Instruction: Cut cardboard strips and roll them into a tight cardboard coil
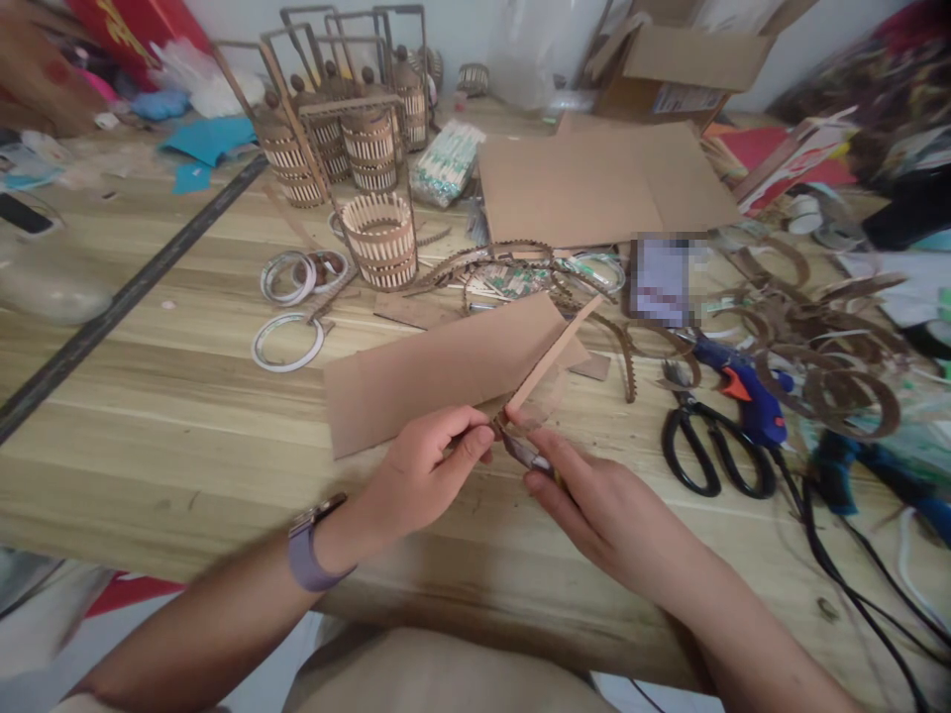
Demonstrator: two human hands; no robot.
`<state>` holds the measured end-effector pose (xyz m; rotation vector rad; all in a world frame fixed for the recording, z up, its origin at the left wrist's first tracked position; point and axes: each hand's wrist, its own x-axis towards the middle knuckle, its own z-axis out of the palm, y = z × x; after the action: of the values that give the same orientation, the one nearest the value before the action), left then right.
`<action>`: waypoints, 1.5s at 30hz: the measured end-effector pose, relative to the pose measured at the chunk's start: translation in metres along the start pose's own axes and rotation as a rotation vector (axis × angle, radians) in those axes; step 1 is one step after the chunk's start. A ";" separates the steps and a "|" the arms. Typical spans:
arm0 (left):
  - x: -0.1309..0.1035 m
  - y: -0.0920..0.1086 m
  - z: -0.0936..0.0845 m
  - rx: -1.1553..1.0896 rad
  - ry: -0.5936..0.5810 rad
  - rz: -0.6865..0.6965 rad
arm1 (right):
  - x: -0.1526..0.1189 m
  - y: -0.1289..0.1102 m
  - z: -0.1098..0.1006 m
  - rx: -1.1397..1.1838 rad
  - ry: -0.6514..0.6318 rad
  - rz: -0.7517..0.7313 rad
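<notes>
A narrow corrugated cardboard strip (554, 354) is pinched at its near end by my left hand (435, 470), thumb against fingers. Closed round a utility knife (529, 455) is my right hand (601, 495), and the blade meets the strip right beside the left fingertips. The knife's handle is mostly hidden in the palm. From there the strip slants up and away to the right. Behind both hands a larger flat cardboard piece (431, 371) lies on the wooden table (223, 475), its right part partly covered by the strip.
An open stick basket (378, 243) stands beyond the cardboard, with several handled lanterns behind it. Tape rolls (288, 342) lie to the left. On the right are black-handled scissors (713, 451), a blue glue gun (750, 391) with cords, and curled cardboard strips (854, 366). A cardboard sheet (586, 183) lies farther back.
</notes>
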<state>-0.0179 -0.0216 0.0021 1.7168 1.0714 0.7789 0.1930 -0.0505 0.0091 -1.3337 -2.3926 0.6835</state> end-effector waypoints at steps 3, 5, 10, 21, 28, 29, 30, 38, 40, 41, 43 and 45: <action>-0.001 0.000 0.000 0.021 0.001 0.013 | 0.000 0.001 0.000 0.004 0.003 -0.014; -0.002 -0.001 0.001 0.016 -0.004 0.011 | 0.000 0.001 0.000 0.003 0.002 -0.013; -0.002 -0.001 0.000 0.032 -0.019 0.015 | -0.001 -0.001 -0.001 0.021 0.012 0.004; -0.001 0.000 -0.001 -0.033 -0.049 -0.002 | 0.000 -0.003 0.000 0.036 0.058 -0.036; -0.001 0.001 -0.002 -0.096 -0.081 -0.044 | -0.001 -0.001 0.001 0.051 0.068 -0.081; -0.001 0.001 -0.002 -0.093 -0.080 -0.041 | -0.001 -0.001 0.000 0.060 0.066 -0.079; -0.001 0.001 -0.002 -0.090 -0.077 -0.038 | -0.001 -0.001 0.000 0.067 0.065 -0.076; -0.002 -0.001 -0.001 -0.013 -0.047 0.066 | -0.001 -0.004 -0.002 0.137 0.072 -0.048; -0.002 -0.001 -0.001 0.007 -0.041 0.097 | -0.002 -0.005 -0.002 0.166 0.062 -0.035; -0.002 -0.001 -0.001 0.015 -0.040 0.106 | -0.002 -0.005 -0.002 0.180 0.056 -0.031; -0.002 -0.001 -0.001 0.030 -0.033 0.129 | -0.002 -0.005 -0.003 0.197 0.048 -0.027; -0.003 -0.001 0.000 0.045 -0.028 0.164 | -0.002 -0.006 -0.004 0.204 0.048 -0.016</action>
<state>-0.0198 -0.0242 0.0008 1.8661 0.9440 0.8359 0.1916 -0.0539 0.0157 -1.2309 -2.2257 0.8552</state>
